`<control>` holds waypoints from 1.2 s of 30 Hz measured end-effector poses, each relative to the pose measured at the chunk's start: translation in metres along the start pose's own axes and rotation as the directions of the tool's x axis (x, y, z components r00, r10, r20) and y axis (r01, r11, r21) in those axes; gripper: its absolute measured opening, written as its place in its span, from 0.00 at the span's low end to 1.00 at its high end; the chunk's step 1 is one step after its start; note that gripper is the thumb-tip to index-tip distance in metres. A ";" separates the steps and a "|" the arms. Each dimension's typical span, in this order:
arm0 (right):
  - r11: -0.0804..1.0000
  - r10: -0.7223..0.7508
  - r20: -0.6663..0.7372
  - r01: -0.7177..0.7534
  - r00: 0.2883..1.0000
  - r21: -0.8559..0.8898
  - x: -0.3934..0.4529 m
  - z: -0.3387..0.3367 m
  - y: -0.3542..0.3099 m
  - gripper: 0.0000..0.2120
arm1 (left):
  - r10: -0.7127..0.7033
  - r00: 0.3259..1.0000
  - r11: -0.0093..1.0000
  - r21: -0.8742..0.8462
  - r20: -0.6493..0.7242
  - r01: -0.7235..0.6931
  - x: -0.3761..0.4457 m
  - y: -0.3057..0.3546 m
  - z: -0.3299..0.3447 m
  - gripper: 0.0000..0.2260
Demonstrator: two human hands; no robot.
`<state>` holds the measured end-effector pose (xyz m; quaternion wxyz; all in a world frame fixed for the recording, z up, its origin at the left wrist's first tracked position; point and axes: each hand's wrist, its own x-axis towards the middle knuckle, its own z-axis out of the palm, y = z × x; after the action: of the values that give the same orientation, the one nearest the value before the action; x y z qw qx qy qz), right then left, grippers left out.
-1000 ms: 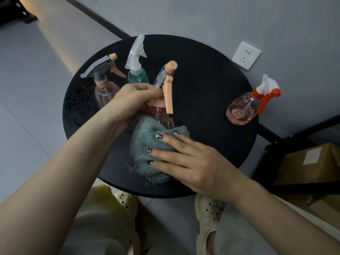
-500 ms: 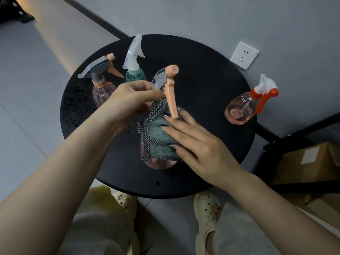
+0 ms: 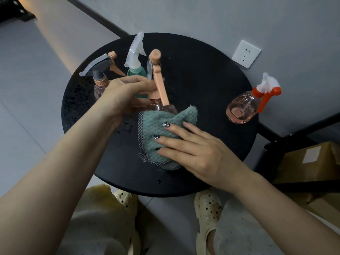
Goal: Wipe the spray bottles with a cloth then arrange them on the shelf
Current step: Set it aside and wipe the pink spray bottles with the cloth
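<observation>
dim, cool indoor light. we note a warm glow on the pale tiled floor (image 3: 55, 45) at upper left. wide-angle bending at edges; the round black tabletop (image 3: 202, 85) stays sharp.

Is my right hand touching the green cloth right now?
Touching. The head view shows the right hand lying with straight fingers flat on the green cloth, pressing it against the bottle that the left hand grips.

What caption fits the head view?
Left hand grips a peach-trigger spray bottle while right hand presses a teal cloth against it.
</observation>
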<state>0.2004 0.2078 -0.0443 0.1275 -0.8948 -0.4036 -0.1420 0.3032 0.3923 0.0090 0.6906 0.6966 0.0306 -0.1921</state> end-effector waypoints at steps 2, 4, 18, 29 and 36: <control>0.999 0.052 -0.025 -0.051 0.998 0.016 0.003 -0.001 0.001 0.14 | -0.005 1.000 1.000 0.025 0.014 0.005 0.001 -0.001 0.001 0.04; 0.990 0.129 -0.041 -0.126 0.991 0.055 0.006 0.000 0.001 0.15 | -0.010 0.999 0.998 0.058 0.037 0.008 0.001 -0.003 0.004 0.06; 0.999 -0.027 0.016 0.026 1.000 0.039 0.001 -0.004 -0.008 0.16 | -0.113 0.994 0.987 -0.119 -0.007 0.111 0.008 -0.005 -0.001 0.08; 0.900 0.286 -0.033 -0.256 0.958 0.354 0.014 -0.008 -0.006 0.18 | -0.063 0.984 0.987 -0.135 0.168 0.086 0.009 -0.012 0.008 0.09; 0.816 0.364 0.032 -0.335 0.931 0.471 0.014 -0.006 -0.010 0.21 | -0.073 0.990 0.990 -0.115 0.120 0.086 0.008 -0.014 0.008 0.08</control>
<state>0.2008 0.2213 -0.0331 0.3756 -0.8912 -0.2509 -0.0410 0.3049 0.3831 -0.0069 0.7235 0.6399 0.0300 -0.2572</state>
